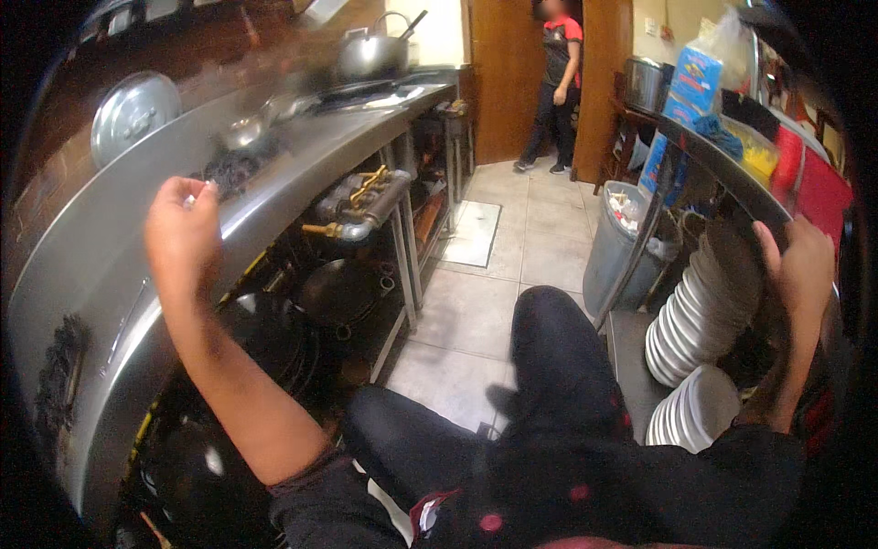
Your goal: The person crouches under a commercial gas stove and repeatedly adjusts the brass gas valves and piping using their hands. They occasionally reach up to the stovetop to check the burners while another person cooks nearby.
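My left hand (183, 240) is raised over the front edge of the steel stove counter (274, 188). Its fingers are pinched together, with a small whitish bit showing between them that I cannot make out. Just beyond it lies a dark burner (229, 172) on the counter. On the other side, my right hand (803, 265) grips the edge of a dark worktable (722, 169); its thumb shows on the inner side and the other fingers are partly hidden. Below that hand, stacked white plates (700, 316) lean on the lower shelf, with another stack of white dishes (692, 407) nearer me.
A gas pipe with brass valves (361, 203) juts under the counter, above dark pans (337, 297). A steel pot (373, 57) stands at the far end. A grey bin (615, 247) stands beside the tiled floor (498, 306). A person (556, 78) is by the wooden door (506, 82).
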`<state>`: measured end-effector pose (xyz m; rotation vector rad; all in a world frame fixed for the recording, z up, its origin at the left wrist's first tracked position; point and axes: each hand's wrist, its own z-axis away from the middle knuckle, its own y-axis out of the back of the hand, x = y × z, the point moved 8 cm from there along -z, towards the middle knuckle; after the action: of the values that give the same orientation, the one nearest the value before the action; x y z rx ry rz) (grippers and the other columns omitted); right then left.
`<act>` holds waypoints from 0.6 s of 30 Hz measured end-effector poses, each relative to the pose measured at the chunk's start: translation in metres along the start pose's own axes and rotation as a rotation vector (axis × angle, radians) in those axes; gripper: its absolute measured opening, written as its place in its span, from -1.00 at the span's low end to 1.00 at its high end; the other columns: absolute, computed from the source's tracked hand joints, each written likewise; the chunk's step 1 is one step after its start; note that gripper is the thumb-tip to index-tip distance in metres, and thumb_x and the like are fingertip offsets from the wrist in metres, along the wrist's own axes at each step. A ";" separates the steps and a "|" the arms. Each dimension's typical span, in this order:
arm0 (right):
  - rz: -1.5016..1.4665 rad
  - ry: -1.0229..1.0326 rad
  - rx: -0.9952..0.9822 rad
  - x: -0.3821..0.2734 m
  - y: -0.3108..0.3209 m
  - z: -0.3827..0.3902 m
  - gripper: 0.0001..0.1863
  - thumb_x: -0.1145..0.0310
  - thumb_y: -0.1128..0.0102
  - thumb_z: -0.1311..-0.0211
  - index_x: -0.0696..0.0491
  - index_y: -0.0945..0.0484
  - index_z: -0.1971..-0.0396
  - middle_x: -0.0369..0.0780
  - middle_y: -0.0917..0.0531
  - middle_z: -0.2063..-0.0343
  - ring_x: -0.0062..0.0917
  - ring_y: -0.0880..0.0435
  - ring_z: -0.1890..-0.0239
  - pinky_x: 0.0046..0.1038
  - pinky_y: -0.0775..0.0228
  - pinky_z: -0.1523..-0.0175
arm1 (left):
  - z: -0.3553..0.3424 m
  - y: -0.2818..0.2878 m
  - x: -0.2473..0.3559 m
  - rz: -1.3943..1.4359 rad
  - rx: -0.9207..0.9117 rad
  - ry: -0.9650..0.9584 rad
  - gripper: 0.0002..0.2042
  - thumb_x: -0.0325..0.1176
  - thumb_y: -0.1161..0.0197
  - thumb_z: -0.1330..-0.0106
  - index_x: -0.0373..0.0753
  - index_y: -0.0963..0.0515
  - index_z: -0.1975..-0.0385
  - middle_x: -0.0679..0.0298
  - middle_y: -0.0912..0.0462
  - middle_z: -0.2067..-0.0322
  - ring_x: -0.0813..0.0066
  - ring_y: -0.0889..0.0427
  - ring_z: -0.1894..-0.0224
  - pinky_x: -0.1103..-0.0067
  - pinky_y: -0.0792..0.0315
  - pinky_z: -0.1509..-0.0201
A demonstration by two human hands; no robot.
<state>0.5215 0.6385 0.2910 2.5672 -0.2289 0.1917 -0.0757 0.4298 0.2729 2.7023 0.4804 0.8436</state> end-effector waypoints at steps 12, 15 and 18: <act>-1.615 0.275 -0.235 -0.366 -0.214 -0.126 -0.75 0.26 -0.17 -0.25 0.17 -0.63 0.40 -0.27 -0.62 0.56 -0.61 -0.55 0.51 -0.54 -0.38 0.34 | 0.010 -0.012 0.017 0.338 0.076 0.021 -0.82 -0.24 -0.22 -0.34 -0.22 -0.53 0.26 0.41 -0.56 0.36 0.72 -0.46 0.41 0.74 -0.27 0.34; -1.917 0.172 -0.520 -0.461 -0.288 -0.176 -0.79 0.28 -0.15 -0.26 0.13 -0.60 0.35 -0.32 -0.59 0.54 -0.67 -0.51 0.49 -0.60 -0.36 0.34 | 0.014 0.001 -0.004 0.419 0.181 0.041 -0.81 -0.25 -0.18 -0.37 -0.22 -0.52 0.19 0.34 -0.62 0.18 0.78 -0.44 0.38 0.78 -0.28 0.29; -1.973 0.096 -0.661 -0.523 -0.329 -0.189 -0.81 0.27 -0.15 -0.25 0.10 -0.59 0.35 -0.35 -0.59 0.51 -0.69 -0.51 0.49 -0.62 -0.33 0.37 | 0.012 0.010 0.007 0.430 0.185 0.029 -0.84 -0.28 -0.17 -0.38 -0.23 -0.51 0.21 0.29 -0.62 0.12 0.80 -0.40 0.42 0.79 -0.29 0.30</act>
<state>0.0610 1.0795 0.1854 1.1648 1.7928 -0.4278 -0.0604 0.4212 0.2705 3.0225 -0.0278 0.9864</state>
